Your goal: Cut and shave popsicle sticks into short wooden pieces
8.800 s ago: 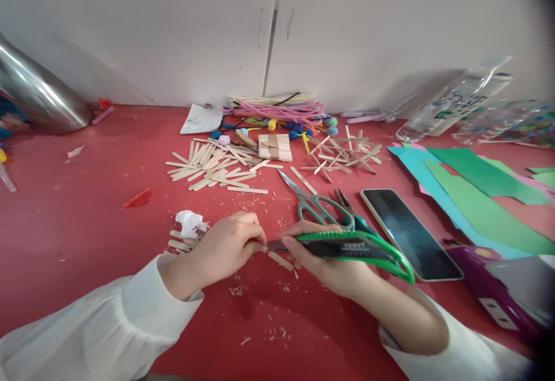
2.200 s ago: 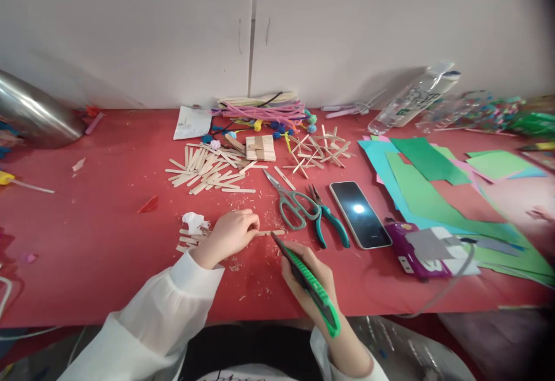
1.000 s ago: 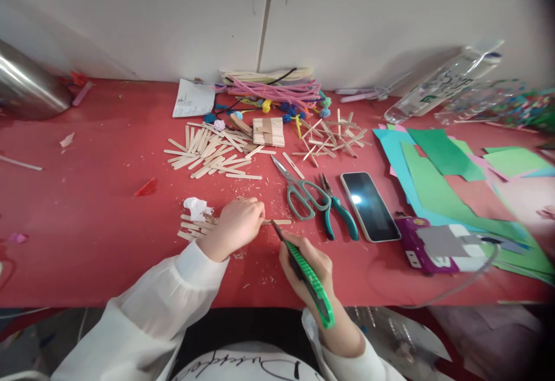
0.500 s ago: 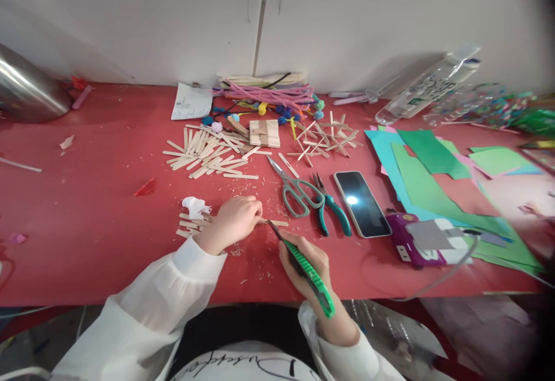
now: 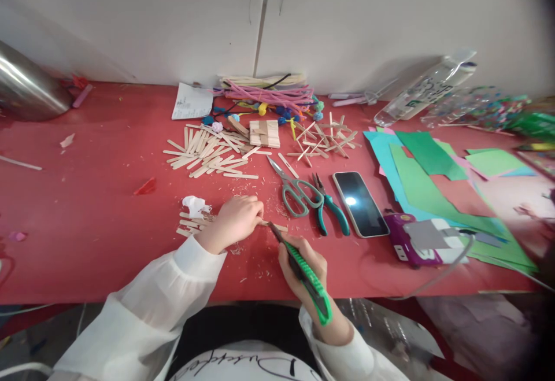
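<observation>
My left hand (image 5: 240,220) is closed on a wooden craft stick (image 5: 280,228), pinning it low over the red table. The stick's other end sticks out to the right. In my right hand (image 5: 303,262) is a green utility knife (image 5: 310,280), its blade end meeting the stick just right of my left fingertips. Beside my left wrist lie several short stick pieces (image 5: 186,232) and a crumpled white scrap (image 5: 196,206). Fine wood shavings (image 5: 260,275) are scattered around both hands.
Grey-handled scissors (image 5: 299,193), teal pliers (image 5: 332,210) and a phone (image 5: 361,204) lie right of my hands. Loose craft sticks (image 5: 203,152) are piled behind. A purple device (image 5: 410,242) with a cable, coloured paper (image 5: 433,167) and a plastic bottle (image 5: 427,89) occupy the right side.
The knife's rear end has swung slightly left and toward me, with the blade still at the stick. My left hand stays in nearly the same place.
</observation>
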Action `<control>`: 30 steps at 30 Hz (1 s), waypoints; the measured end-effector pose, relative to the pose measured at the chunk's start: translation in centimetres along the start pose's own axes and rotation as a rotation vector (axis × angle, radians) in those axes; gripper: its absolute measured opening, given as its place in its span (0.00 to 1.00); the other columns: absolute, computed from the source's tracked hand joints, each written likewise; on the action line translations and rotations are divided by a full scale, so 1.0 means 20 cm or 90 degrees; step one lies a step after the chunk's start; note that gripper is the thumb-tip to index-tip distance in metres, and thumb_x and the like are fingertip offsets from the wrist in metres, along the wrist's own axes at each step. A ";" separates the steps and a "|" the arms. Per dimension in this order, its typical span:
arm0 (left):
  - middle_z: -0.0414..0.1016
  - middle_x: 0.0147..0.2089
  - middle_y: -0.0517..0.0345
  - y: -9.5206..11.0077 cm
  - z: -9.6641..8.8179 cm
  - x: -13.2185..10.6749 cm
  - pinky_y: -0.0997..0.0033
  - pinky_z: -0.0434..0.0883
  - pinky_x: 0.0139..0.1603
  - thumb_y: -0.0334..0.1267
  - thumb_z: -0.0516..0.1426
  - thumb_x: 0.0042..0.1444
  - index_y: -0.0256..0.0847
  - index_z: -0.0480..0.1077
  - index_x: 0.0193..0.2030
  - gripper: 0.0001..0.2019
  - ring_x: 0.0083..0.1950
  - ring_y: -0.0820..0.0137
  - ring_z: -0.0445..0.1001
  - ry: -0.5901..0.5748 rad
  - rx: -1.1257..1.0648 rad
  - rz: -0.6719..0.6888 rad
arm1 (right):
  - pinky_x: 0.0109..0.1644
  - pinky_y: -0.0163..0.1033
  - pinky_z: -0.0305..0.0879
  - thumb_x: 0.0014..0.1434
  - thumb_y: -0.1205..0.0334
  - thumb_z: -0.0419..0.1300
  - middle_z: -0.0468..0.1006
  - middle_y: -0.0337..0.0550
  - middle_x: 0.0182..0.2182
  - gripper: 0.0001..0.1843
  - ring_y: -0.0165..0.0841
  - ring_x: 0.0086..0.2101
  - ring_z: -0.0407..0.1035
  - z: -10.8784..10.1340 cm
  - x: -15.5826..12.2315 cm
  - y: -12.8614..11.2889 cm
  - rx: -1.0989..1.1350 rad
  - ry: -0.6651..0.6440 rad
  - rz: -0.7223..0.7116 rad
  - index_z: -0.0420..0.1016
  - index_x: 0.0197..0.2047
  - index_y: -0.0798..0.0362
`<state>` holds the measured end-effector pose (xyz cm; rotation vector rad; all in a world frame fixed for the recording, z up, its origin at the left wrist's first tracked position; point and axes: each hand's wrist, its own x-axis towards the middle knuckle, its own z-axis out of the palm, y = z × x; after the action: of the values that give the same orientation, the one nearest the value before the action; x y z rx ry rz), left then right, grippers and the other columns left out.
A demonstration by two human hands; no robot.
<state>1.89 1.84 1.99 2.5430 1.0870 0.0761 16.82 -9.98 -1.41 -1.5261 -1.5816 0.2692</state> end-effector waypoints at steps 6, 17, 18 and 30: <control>0.71 0.32 0.57 0.00 0.00 -0.01 0.70 0.61 0.34 0.34 0.53 0.58 0.38 0.66 0.30 0.06 0.35 0.68 0.69 -0.007 -0.013 0.004 | 0.28 0.33 0.70 0.54 0.68 0.57 0.78 0.38 0.24 0.08 0.30 0.21 0.72 -0.01 -0.02 -0.01 -0.016 0.072 0.014 0.69 0.39 0.51; 0.71 0.33 0.57 -0.01 0.04 -0.01 0.70 0.63 0.37 0.35 0.51 0.59 0.38 0.66 0.30 0.08 0.36 0.69 0.69 0.024 -0.027 0.012 | 0.30 0.31 0.70 0.54 0.70 0.56 0.79 0.40 0.27 0.09 0.29 0.23 0.73 0.01 0.03 0.02 -0.024 -0.019 -0.029 0.69 0.40 0.51; 0.71 0.33 0.57 -0.01 0.04 -0.01 0.70 0.63 0.37 0.35 0.51 0.59 0.38 0.66 0.30 0.08 0.36 0.69 0.69 0.024 -0.025 0.011 | 0.29 0.31 0.70 0.54 0.70 0.55 0.78 0.40 0.27 0.09 0.29 0.23 0.72 0.01 0.03 0.01 -0.025 -0.017 -0.038 0.69 0.40 0.52; 0.71 0.34 0.55 0.01 0.01 -0.02 0.67 0.65 0.38 0.39 0.53 0.57 0.38 0.65 0.31 0.07 0.37 0.66 0.70 -0.005 -0.007 -0.017 | 0.24 0.28 0.66 0.56 0.66 0.54 0.74 0.35 0.21 0.04 0.24 0.17 0.66 0.01 0.09 -0.06 0.010 -0.031 0.065 0.68 0.36 0.53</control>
<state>1.91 1.38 1.97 2.5163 1.1139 0.0642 16.21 -8.52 0.17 -1.6021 -1.5382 0.3777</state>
